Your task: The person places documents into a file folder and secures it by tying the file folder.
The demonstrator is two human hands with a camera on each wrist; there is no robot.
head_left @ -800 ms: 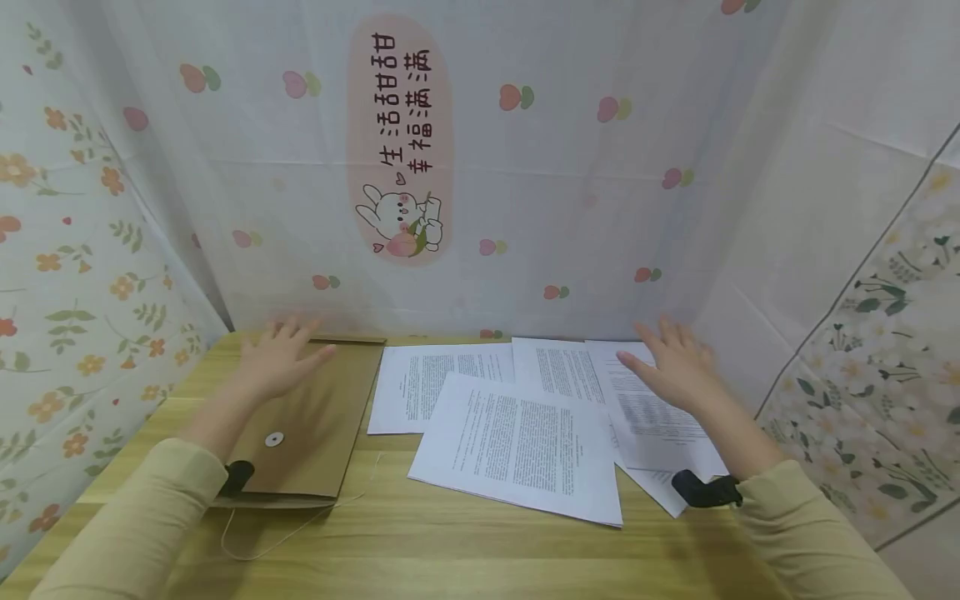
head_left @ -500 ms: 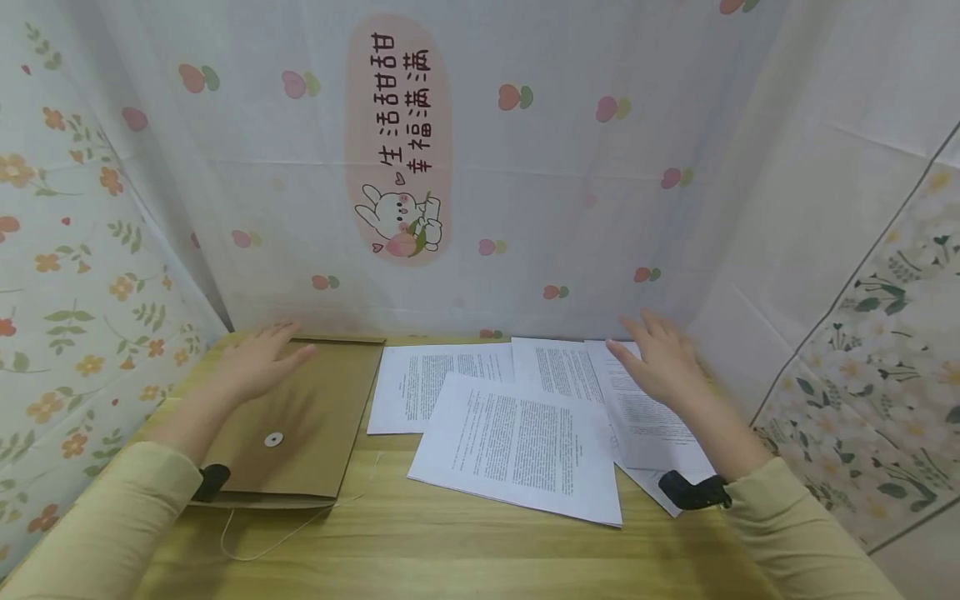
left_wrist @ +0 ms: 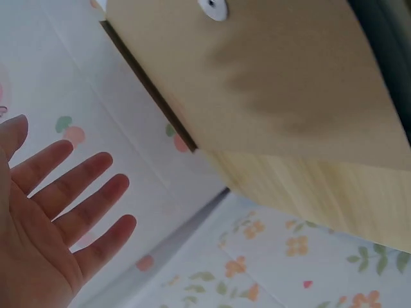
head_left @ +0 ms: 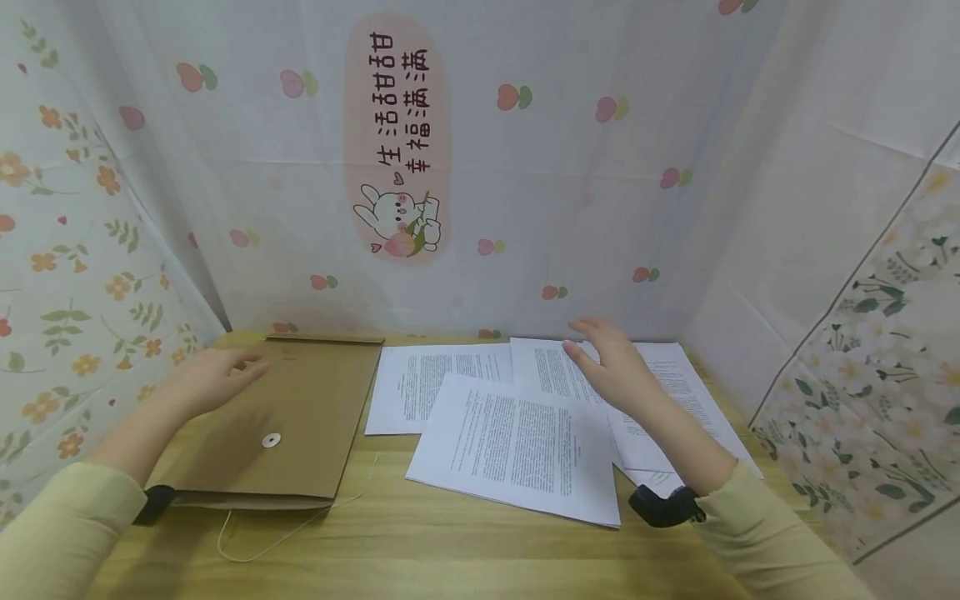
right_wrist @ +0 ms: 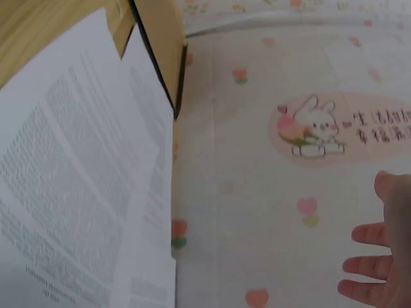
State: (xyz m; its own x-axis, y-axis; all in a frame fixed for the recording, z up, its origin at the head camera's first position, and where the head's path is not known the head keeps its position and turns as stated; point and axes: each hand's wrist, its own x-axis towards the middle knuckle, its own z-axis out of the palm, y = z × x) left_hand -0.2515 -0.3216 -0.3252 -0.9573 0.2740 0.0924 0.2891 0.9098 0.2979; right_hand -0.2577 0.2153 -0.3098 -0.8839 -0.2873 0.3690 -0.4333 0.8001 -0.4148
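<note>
My left hand [head_left: 210,379] hovers over the left edge of a brown document envelope [head_left: 315,408], holding nothing. Its fingers are spread and nearly straight in the left wrist view. A white round button [head_left: 272,440] sits on the envelope, and a thin string [head_left: 258,557] trails from its near edge. Over the printed sheets at the right [head_left: 671,375], my right hand [head_left: 618,367] hangs in the air with its fingers extended and nothing in them. Another stack of printed pages [head_left: 517,450] lies on top in the middle, overlapping a sheet [head_left: 442,375] beside the envelope.
A wooden table [head_left: 420,550] bears the envelope and papers. Printed fabric [head_left: 600,208] hangs behind it, with a flowered cloth [head_left: 82,333] at the left and another [head_left: 892,358] at the right. Dark straps [head_left: 663,506] circle both wrists.
Both hands have shifted left: the left one toward the envelope's outer edge, the right one inward over the papers. The envelope and pages stay where they were.
</note>
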